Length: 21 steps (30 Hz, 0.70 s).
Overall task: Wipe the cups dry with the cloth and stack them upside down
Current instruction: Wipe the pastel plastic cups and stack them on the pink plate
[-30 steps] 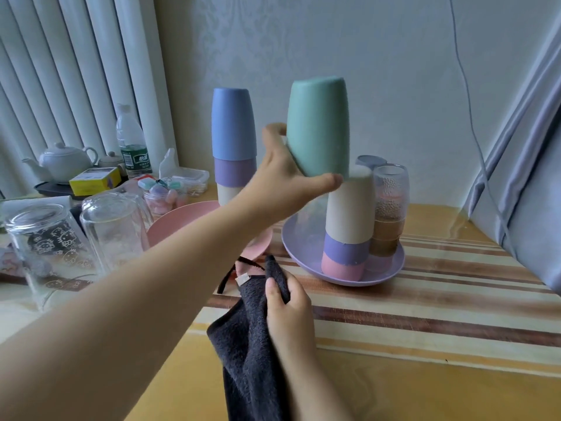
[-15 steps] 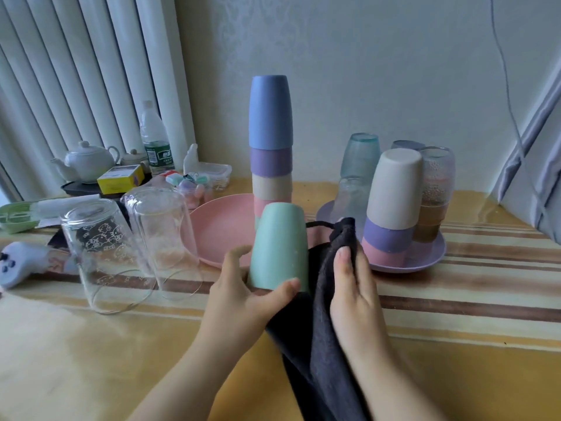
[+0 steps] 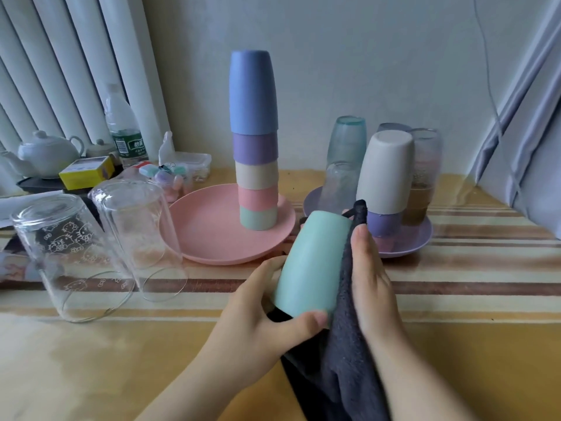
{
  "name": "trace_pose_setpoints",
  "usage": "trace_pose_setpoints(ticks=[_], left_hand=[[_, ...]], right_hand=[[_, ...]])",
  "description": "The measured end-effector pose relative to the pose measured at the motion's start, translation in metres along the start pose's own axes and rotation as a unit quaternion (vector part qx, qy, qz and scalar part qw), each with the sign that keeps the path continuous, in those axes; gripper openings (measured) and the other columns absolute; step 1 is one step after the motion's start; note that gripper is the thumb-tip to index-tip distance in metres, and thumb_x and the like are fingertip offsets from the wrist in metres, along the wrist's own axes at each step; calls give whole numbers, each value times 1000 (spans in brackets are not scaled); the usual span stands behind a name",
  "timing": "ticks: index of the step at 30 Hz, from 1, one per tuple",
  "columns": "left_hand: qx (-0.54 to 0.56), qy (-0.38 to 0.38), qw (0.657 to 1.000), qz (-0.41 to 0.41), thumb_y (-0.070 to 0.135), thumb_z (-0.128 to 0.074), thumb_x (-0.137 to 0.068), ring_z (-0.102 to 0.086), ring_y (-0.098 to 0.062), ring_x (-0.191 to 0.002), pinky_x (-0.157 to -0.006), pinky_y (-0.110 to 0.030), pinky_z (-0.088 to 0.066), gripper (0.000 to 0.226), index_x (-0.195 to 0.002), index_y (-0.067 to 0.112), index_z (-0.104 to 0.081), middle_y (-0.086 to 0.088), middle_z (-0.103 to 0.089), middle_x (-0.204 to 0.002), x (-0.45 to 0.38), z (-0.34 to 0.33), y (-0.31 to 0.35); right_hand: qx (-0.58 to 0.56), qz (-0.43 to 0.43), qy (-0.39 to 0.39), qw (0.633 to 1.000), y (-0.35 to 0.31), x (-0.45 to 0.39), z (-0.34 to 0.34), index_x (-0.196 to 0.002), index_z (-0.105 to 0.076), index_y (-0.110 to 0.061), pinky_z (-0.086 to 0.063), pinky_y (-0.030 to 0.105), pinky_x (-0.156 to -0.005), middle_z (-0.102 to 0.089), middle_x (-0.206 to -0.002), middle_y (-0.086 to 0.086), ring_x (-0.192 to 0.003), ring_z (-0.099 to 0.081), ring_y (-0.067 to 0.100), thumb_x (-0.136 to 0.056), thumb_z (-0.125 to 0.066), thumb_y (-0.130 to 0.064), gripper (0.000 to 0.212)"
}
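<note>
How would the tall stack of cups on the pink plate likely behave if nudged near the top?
The stack of cups is probably tippy: five cups high, narrow, standing on one small rim on the pink plate. The cups look like matte plastic, so likely light and easily shoved. If toppled, they would more likely scatter and roll than break.

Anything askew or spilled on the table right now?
No spill visible. The two clear glasses at the left appear tilted, which may be lens distortion. The five-cup stack on the pink plate stands straight. The left hand grips the green cup against the dark cloth.
</note>
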<state>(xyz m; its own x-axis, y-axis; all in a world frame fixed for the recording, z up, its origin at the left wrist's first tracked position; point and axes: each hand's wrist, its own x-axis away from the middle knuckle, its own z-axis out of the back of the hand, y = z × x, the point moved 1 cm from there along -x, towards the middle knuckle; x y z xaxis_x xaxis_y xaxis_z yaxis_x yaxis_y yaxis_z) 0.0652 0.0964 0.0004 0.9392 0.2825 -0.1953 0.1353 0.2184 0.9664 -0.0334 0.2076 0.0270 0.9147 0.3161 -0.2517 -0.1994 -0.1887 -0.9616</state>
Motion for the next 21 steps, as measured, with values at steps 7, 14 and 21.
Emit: trace_pose_setpoints(ticks=[7,14,21], left_hand=[[215,-2,976,37,39,-71,-61,-69,-21,-99,-86,-30,-56,49,-107,23,-74,-10,-73,-110,-7,8,-4],[186,67,980,21,42,-70,-68,-66,-14,-106,-84,-23,-53,62,-125,19,-60,0,-70,-117,-10,11,-3],[54,117,991,-43,40,-68,-83,-64,2,-104,-81,-10,-48,46,-125,26,-56,14,-69,-115,-3,1,6]], right_hand=[[-122,-117,-130,977,10,15,-13,-104,-68,-28,-37,29,-107,-63,-120,-14,-116,-56,2,-69,-55,-74,59],[-55,-114,-106,986,6,14,-10,-126,-53,-25,-36,16,-105,-55,-129,-16,-116,-51,-7,-94,-31,-54,48],[15,-4,-86,996,12,15,-18,-137,-16,-37,-20,-11,-86,-20,-135,-37,-112,-23,-37,-91,-24,-38,46]])
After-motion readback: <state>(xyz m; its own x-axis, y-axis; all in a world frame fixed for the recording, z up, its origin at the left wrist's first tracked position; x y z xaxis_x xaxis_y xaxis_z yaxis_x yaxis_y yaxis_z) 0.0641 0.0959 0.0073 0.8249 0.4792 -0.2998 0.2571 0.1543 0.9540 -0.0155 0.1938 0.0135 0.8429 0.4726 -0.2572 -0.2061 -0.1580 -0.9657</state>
